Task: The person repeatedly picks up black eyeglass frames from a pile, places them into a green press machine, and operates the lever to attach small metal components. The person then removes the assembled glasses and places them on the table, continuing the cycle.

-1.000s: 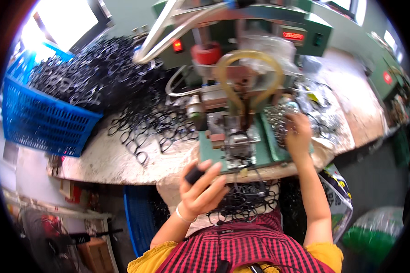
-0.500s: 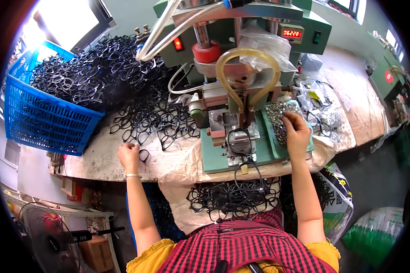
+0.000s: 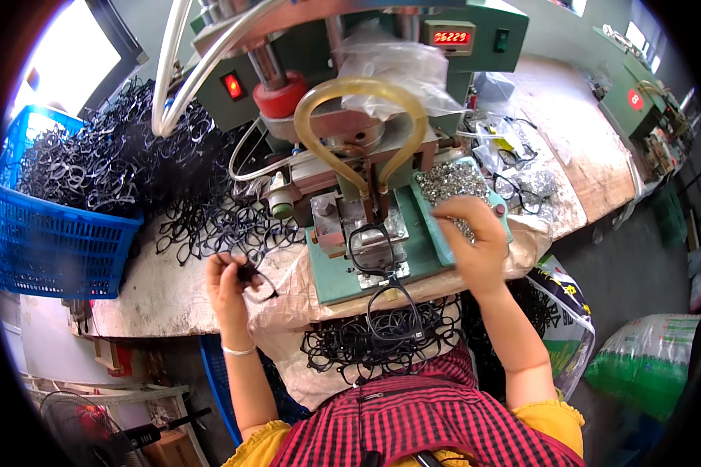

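Black spectacle frame (image 3: 273,293) juts rightward from the left fingers (image 3: 227,274).

Red-and-black checked apron (image 3: 420,416) with a zip (image 3: 374,395), frill-edged yellow sleeves (image 3: 551,424), thin pale bangle (image 3: 239,352) on left wrist (image 3: 237,342).

Bright window (image 3: 70,74) upper left, fan (image 3: 82,426) and cardboard box (image 3: 171,450) lower left, green-and-clear plastic sack (image 3: 645,358) lower right.

Green press (image 3: 354,138) is obstructing the direct path between left hand (image 3: 227,292) and right hand (image 3: 475,243), while bare table (image 3: 160,288) is leaving passage between left hand and blue basket (image 3: 58,257).
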The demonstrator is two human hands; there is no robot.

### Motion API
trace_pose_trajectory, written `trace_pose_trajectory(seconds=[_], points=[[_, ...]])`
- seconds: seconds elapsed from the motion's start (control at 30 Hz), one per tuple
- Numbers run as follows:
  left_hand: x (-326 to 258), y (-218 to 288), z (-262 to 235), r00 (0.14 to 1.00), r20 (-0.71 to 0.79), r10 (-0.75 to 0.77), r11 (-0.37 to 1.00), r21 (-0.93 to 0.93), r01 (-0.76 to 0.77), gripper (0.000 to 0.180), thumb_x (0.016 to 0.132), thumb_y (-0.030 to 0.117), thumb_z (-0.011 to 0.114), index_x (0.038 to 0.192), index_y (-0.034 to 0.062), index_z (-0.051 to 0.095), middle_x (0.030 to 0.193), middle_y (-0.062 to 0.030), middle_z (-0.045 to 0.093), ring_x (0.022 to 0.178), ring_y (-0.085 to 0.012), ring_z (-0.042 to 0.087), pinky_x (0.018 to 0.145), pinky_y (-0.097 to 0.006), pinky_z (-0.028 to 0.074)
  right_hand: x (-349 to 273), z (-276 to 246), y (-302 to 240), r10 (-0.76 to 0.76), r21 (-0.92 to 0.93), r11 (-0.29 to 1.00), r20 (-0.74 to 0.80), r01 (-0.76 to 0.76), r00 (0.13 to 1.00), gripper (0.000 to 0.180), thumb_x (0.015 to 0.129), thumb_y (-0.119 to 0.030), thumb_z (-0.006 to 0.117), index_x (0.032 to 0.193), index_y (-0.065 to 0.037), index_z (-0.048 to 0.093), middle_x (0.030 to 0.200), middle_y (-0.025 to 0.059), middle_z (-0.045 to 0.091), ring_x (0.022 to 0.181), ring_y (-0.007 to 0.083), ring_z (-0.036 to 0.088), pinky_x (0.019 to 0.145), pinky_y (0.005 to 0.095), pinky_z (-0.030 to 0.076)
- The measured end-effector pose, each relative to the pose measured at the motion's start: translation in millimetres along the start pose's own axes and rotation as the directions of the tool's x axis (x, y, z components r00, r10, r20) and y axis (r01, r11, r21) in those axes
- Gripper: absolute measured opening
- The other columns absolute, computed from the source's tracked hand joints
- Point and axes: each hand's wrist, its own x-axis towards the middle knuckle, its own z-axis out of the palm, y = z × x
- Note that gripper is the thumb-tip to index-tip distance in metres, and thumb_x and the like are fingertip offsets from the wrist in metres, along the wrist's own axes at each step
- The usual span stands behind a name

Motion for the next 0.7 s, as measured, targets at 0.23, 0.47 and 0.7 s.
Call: trace_pose_trajectory(seconds=[0.23,0.47,0.7], points=[[-6,-32,54,0.995,-0.077,0.06,0.974,-0.213,-0.075,0.003,0.104,0.009,0.055,0.106,0.0071,0.056,0.099,-0.0082,0.065,0.084,-0.019,0.065,0.073,-0.033,0.054,4,64,-5,0.196,0.446,0.88,-0.026,-0.164,0.98,0.032,0.085,0.0,0.071,0.116,0.0,0.062,0.096,0.0085,0.073,0.092,0.0177,0.069,0.086,0.0316,0.052],[2,72,135,0.794,0.132,0.594,0.798,-0.227,-0.559,0.021,0.106,0.019,0.055,0.118,0.0028,0.059,0.107,-0.015,0.067,0.088,-0.0241,0.065,0.076,-0.035,0.054,7,65,-24,0.294,0.603,0.744,0.091,-0.287,0.952,0.048,0.085,-0.002,0.073,0.13,0.003,0.054,0.097,0.0069,0.075,0.107,0.0126,0.064,0.099,0.0297,0.045],[1,76,149,0.658,0.276,0.701,0.68,0.02,-0.733,0.015,0.103,0.005,0.047,0.113,-0.0005,0.057,0.105,-0.0219,0.067,0.087,-0.029,0.069,0.07,-0.035,0.059,-2,45,-53,0.271,0.562,0.764,0.168,-0.318,0.948,0.046,0.089,0.0,0.065,0.134,0.003,0.053,0.118,0.0144,0.071,0.116,0.0192,0.064,0.1,0.0327,0.047]])
